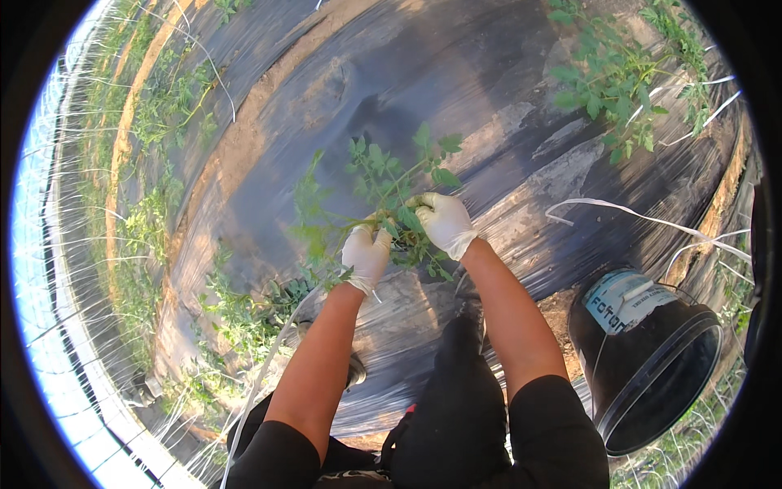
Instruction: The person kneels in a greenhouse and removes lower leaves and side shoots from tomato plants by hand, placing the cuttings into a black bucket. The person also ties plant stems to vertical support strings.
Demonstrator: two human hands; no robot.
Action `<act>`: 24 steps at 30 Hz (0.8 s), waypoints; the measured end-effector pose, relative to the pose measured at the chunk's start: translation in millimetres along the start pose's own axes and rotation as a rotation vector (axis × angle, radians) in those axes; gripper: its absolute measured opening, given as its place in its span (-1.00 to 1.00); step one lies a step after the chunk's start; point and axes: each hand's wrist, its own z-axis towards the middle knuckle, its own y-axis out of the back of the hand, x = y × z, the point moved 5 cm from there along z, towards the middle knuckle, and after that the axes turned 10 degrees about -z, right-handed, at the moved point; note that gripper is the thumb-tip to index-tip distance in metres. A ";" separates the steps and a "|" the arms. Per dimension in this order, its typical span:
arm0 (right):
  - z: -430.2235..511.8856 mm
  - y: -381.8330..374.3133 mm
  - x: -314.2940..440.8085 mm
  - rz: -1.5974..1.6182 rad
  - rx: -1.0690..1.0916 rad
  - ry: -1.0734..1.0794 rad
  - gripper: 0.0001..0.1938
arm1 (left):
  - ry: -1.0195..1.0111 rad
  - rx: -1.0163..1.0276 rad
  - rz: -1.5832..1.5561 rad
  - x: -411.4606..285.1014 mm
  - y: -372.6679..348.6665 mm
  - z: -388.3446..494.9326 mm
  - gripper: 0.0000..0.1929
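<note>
Both my hands wear thin white gloves and are at a young tomato plant [382, 168] growing through dark plastic mulch film [287, 183]. My left hand [368, 253] is closed around the lower stems, on the plant's near left side. Just right of it, my right hand [443, 223] has its fingers curled at a leafy stem, thumb and fingertips pinched on it. Leaves spread above and between the hands and partly hide the fingertips. The plant's base is hidden behind the hands and foliage.
A black plastic bucket [647, 360] with a printed label leans at the right. White twine [654, 226] trails above it, and another string [263, 373] runs past my left arm. More tomato plants [617, 79] stand at upper right and along the left rows. Bare soil [238, 153] shows between film strips.
</note>
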 end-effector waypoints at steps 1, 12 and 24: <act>-0.5 -0.8 7.1 -0.027 0.039 0.066 -0.68 | 0.007 -0.016 0.192 -1.0 1.6 -1.7 -0.53; 22.1 -20.9 13.7 0.124 0.274 0.100 -0.76 | -0.237 -0.128 -0.305 16.6 9.5 -4.6 -0.55; 6.6 -20.4 -17.7 0.748 0.151 -0.176 -0.81 | -0.043 -0.003 0.018 -25.4 4.7 4.4 -0.58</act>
